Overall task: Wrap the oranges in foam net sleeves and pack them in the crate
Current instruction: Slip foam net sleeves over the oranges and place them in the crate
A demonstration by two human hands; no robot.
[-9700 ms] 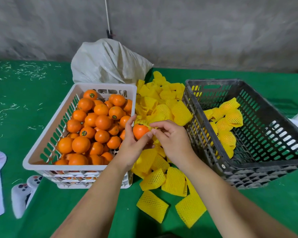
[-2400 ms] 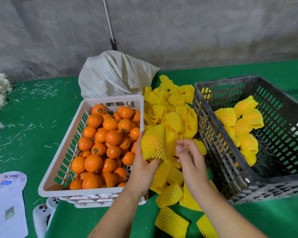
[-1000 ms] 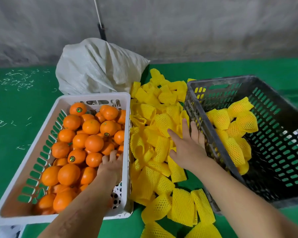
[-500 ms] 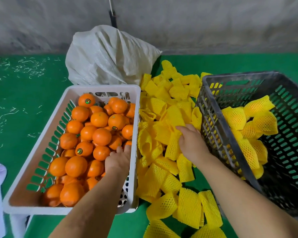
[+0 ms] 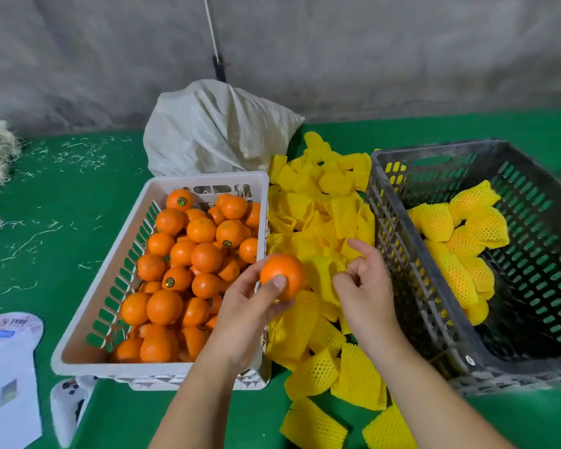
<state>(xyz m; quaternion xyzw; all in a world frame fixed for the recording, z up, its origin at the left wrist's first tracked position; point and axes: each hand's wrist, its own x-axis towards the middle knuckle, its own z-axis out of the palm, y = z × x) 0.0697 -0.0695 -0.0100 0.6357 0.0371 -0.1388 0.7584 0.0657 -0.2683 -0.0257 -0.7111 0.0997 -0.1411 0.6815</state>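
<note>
Presently, step in hand: sleeving one fruit. My left hand (image 5: 251,306) holds a bare orange (image 5: 281,276) at frame centre, thumb across its front, just over the white basket's (image 5: 88,319) right rim. My right hand (image 5: 365,286) pinches the mouth of a foam net sleeve (image 5: 321,273) just beside the orange, fingers curled, index raised.

Next move, as I judge it: spread the sleeve mouth and push the orange in, then carry it right to the dark crate (image 5: 412,280).

Materials:
- Oranges in the basket: smooth, round, glossy; several bear small round stickers.
- Loose sleeves (image 5: 311,371), centre to lower centre: yellow foam mesh, flattened tubes, soft and stretchy by the look.
- Wrapped oranges (image 5: 460,241), right of frame in the crate: lumpy yellow bundles.
- Crate and basket: rigid slotted plastic.
- Surface (image 5: 65,202): green cloth, strewn with pale shreds at left.
- White sack (image 5: 214,128), upper centre: woven, crumpled.
</note>
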